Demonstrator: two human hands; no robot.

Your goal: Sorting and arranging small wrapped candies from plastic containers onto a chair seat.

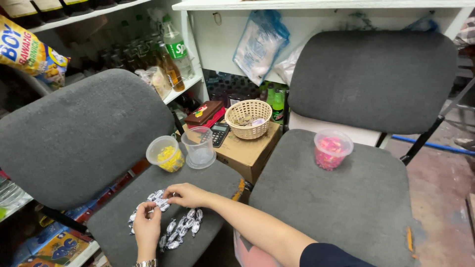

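On the left grey fabric chair seat [217, 180], a heap of small silver-wrapped sweets [170, 222] lies between both hands. The left hand [147, 228] rests at the heap's 8 o'clock edge, its grip narrow on a wrapper; the right hand [187, 195], at 1 o'clock, pinches one sweet. Behind them stand a clear plastic tub of yellow sweets [166, 154] and an empty clear plastic cup [199, 147]. On the right grey chair [346, 198] sits a clear tub of pink sweets [332, 149]. At 12 o'clock, a brown cardboard box [250, 151] carries a woven wicker basket [248, 118] of coins, a black calculator [219, 133] and a red tin [204, 113]. A yellow snack bag [29, 52] is cut off at 10 o'clock.
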